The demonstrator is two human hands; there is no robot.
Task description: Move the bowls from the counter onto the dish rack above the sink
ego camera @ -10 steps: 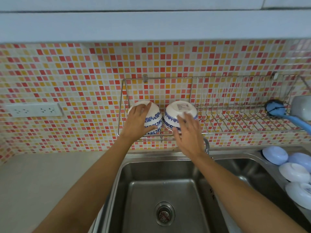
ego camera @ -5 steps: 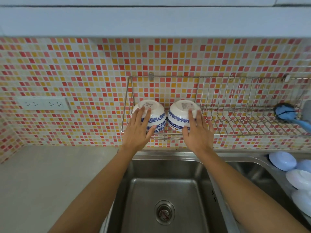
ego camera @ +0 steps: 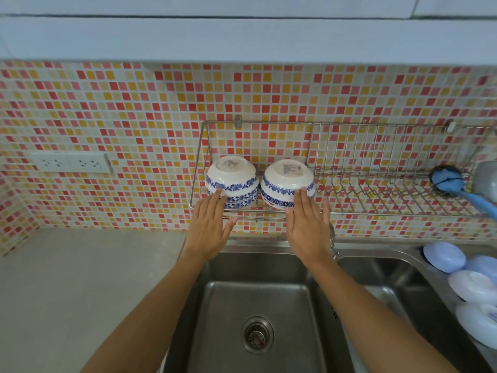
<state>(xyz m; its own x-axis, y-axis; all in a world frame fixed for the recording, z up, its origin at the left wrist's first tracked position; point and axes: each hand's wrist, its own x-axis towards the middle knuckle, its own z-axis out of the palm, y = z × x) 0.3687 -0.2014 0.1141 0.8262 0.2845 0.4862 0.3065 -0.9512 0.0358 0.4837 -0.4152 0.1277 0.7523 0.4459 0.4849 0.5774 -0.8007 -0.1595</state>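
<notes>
Both hands have slid back from the bowls; the left hand (ego camera: 208,228) and right hand (ego camera: 306,227) now lie flat and spread, fingertips just touching the lower rims. Two rounded white bowls, left bowl (ego camera: 231,181) and right bowl (ego camera: 286,183), glossy with blue floral bands, sit upside down side by side on the wire dish rack (ego camera: 376,208) above the steel sink (ego camera: 258,319).

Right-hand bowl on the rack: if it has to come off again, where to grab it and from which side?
Take the right bowl across its rounded wall, just above the blue band, coming from the front, over the sink. It sits upside down with its foot up, so the rim is down on the rack wires, probably hard to hook. The left bowl stands close beside it, leaving little finger room there.
</notes>
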